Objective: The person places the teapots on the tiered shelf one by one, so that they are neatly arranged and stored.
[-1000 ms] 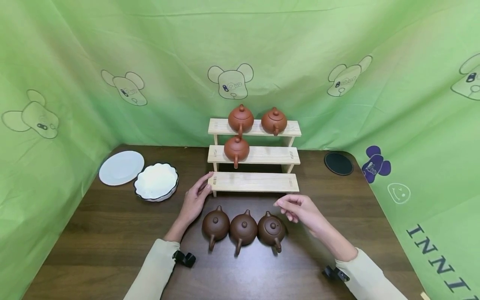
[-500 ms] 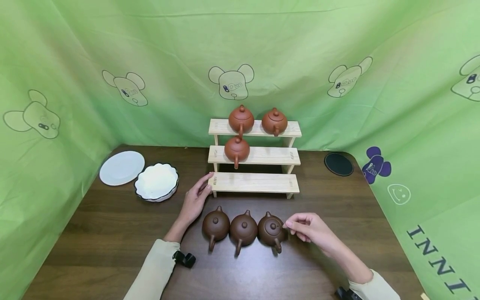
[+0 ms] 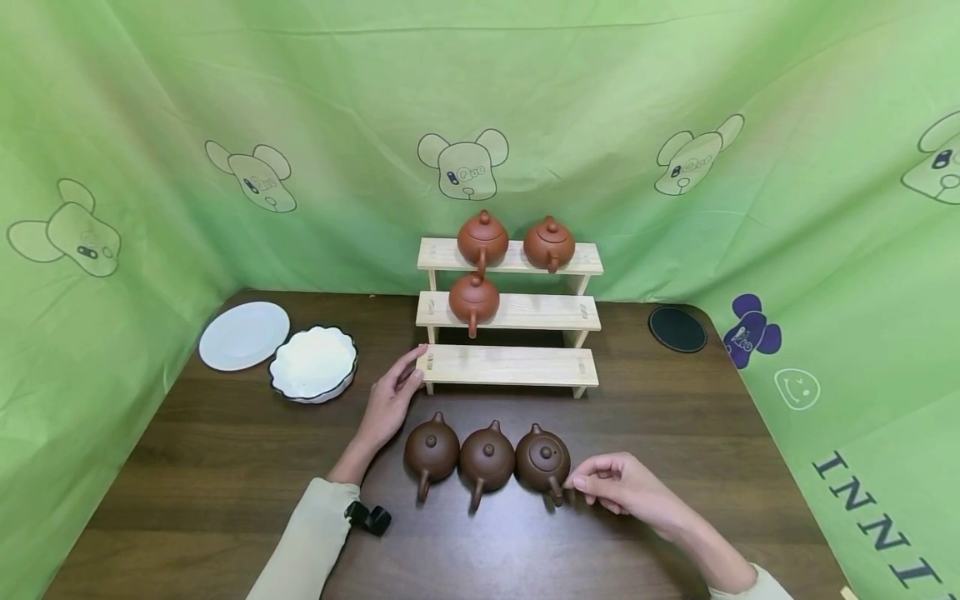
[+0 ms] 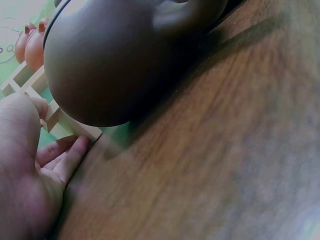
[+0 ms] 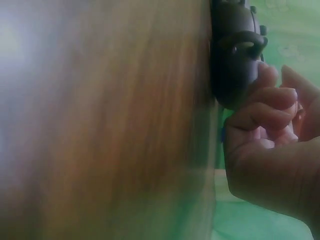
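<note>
My left hand [image 3: 388, 404] holds the left end of the lowest step of a three-tier wooden display stand [image 3: 510, 365]. In the left wrist view, the thumb and fingers lie around that corner. Three dark brown teapots stand in a row before the stand: a left teapot [image 3: 432, 454], a middle teapot [image 3: 487, 457] and a right teapot [image 3: 542, 460]. My right hand [image 3: 626, 490] is beside the right teapot's handle [image 3: 555, 490], fingers bent. The right wrist view shows a gap between thumb and index finger, with nothing held there.
Two reddish teapots [image 3: 482, 240] [image 3: 549, 243] sit on the top step, and another reddish teapot [image 3: 474, 300] on the middle one. At left lie a white oval plate [image 3: 243, 336] and a scalloped white bowl [image 3: 312, 364]. A dark coaster [image 3: 677, 328] lies at right.
My right hand has moved from the stand's front right corner down and toward me, along the right teapot's side to its handle. The left hand and the teapots have stayed put.
</note>
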Available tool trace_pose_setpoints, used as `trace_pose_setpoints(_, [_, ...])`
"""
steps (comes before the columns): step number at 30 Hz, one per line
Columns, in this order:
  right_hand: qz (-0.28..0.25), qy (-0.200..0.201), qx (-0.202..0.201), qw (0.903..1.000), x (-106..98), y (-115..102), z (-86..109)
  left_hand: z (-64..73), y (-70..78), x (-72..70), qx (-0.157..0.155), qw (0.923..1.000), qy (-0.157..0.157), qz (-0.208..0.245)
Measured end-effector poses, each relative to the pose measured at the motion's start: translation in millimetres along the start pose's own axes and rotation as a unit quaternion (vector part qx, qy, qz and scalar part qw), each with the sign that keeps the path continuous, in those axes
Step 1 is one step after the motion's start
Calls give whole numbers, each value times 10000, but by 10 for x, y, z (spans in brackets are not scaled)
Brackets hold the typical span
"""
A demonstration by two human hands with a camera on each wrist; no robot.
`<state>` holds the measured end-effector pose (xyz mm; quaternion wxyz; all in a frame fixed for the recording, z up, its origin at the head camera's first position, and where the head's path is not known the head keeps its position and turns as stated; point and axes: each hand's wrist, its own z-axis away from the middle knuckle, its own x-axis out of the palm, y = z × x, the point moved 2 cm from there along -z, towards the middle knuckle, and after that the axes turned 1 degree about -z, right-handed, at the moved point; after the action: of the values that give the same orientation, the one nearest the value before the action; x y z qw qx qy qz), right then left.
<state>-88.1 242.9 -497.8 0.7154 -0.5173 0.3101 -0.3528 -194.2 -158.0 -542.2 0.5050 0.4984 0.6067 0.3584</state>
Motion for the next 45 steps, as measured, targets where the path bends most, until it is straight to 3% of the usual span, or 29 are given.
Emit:
trace_pose_setpoints(4, [-104, -175, -67, 9998, 53, 26, 7, -2, 46, -3, -157, 9999, -30, -11])
trace_pose_setpoints(11, [-365, -379, -17, 9986, 130, 72, -6, -31, -133, -9, 268, 9996, 34, -16])
trace_pose_setpoints(18, [-921, -651, 78, 9936, 215, 137, -12, -54, -272, -7, 297, 9995, 22, 63])
trace_pose_setpoints(22, [-1133, -670, 80, 9913, 262, 153, -17, -36, -189, -7, 363, 9992, 65, 172])
trace_pose_setpoints(30, [-1079, -454, 92, 9931, 296, 140, -35, 3, 10, 5, 137, 9999, 71, 75])
trace_pose_setpoints(37, [-1112, -446, 129, 9927, 297, 129, -38, -7, -108, -3, 155, 9998, 73, 83])
trace_pose_setpoints(43, [-1206, -482, 191, 9914, 291, 127, -40, 1, -94, -2, 373, 9991, 58, 200])
trace_pose_setpoints(45, [-1206, -460, 209, 9914, 284, 123, -40, 1, -89, 2, 298, 9994, 70, 181])
